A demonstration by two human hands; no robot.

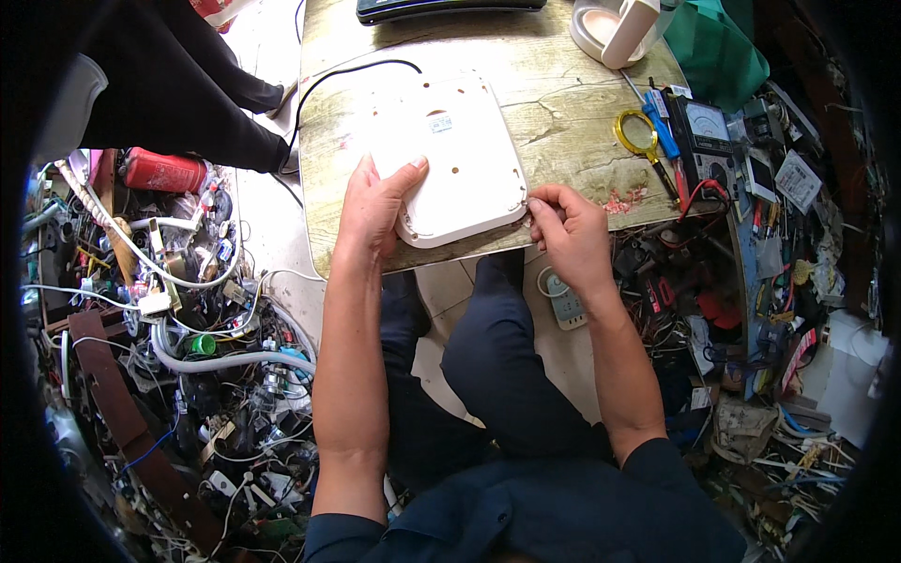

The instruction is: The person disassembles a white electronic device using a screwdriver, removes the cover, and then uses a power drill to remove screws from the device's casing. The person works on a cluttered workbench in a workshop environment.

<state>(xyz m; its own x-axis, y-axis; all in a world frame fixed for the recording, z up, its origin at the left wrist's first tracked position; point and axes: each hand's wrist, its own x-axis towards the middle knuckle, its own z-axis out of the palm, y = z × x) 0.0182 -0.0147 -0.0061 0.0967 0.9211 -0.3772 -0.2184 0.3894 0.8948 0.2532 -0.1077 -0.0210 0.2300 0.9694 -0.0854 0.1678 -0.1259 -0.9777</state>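
Observation:
A white, square appliance [469,150] with rounded corners lies near the front edge of the wood-patterned table. The face turned up has small holes and a pale label [439,123], and a black cord [324,83] runs from its far side over the table's left edge. My left hand [377,202] grips its near left side, thumb on top and fingers round the edge. Beside the near right corner, my right hand [568,225] is closed with thumb and forefinger pinched together. Whatever they hold, if anything, is hidden.
On the table's right lie a yellow-rimmed magnifying glass [638,133], a blue-handled screwdriver [662,131], a black analog meter [709,141] and reddish crumbs [624,200]. Heaped parts and cables flank both sides, with a red cylinder [164,173] at left. Another person's dark-clothed legs [178,84] stand far left.

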